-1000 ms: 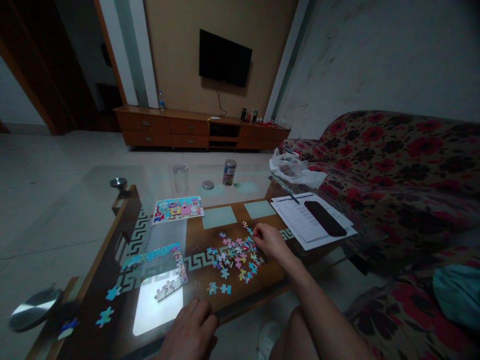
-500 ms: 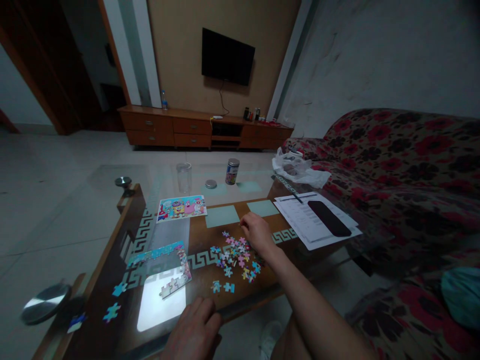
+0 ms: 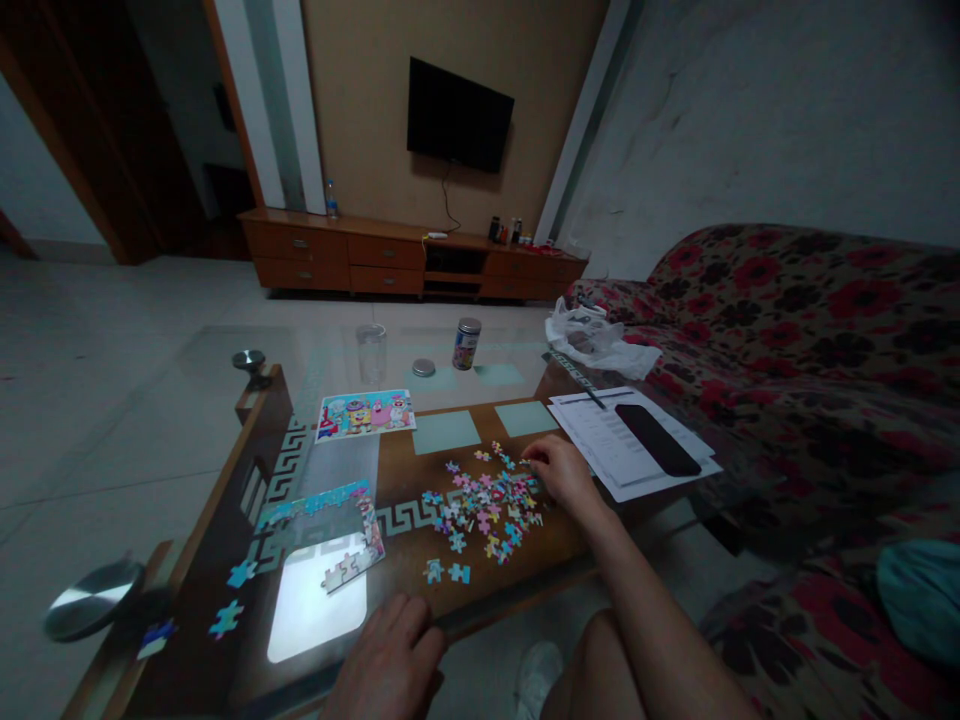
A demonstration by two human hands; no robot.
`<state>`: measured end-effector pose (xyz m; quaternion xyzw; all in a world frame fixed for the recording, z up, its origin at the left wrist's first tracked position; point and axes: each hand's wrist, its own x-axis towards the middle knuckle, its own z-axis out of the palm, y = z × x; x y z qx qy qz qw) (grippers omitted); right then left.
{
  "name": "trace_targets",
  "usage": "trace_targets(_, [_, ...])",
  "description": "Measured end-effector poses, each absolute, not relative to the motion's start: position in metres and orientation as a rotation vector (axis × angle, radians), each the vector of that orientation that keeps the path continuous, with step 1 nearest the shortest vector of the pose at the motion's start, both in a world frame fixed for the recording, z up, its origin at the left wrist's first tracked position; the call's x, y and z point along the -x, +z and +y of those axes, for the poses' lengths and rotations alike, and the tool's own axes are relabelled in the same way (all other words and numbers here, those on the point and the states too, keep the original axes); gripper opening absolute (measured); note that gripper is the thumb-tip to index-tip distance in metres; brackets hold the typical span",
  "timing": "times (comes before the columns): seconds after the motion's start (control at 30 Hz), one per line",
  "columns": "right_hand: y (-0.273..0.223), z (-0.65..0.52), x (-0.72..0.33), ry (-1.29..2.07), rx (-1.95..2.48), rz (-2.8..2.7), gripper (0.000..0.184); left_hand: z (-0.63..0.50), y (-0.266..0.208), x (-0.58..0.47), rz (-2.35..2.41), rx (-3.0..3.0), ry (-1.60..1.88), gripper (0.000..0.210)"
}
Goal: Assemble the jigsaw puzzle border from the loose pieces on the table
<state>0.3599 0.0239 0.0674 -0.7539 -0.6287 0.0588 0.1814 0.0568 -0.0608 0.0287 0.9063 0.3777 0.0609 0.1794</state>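
My right hand is at the far right edge of a loose pile of jigsaw puzzle pieces, its fingers pinched together at a small puzzle piece. The fingertips partly hide that piece. At the table's near edge rests my left hand, fingers loosely bent and nothing visible in it. Ahead of it on the left lies a partly joined puzzle, with a top edge, a right side and a short bottom strip. Two pieces sit apart between the pile and my left hand. A cartoon picture card lies beyond the joined part.
Loose pieces lie at the left table edge. Farther back stand a clear jar, a round lid and a printed can. On the right are papers, a black phone and a plastic bag.
My right hand has moved right, off the pile's far side. Pieces that it covered now show, spread along the far and right edges. My left hand stays in place.
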Motion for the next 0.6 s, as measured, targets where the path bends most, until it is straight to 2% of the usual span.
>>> trace_targets(0.3, [0.068,0.017,-0.359,0.318,2.162,-1.866,0.023,-0.059,0.029,-0.055,1.046,-2.55,0.038,0.03])
trace_targets(0.47, [0.072,0.013,-0.352,0.39,2.161,-1.908,0.013,-0.057,0.034,-0.053,1.022,-2.559,0.155,0.028])
trace_targets(0.6, [0.071,0.014,-0.349,0.4,2.171,-1.922,0.012,-0.058,0.033,-0.051,1.004,-2.54,0.185,0.028])
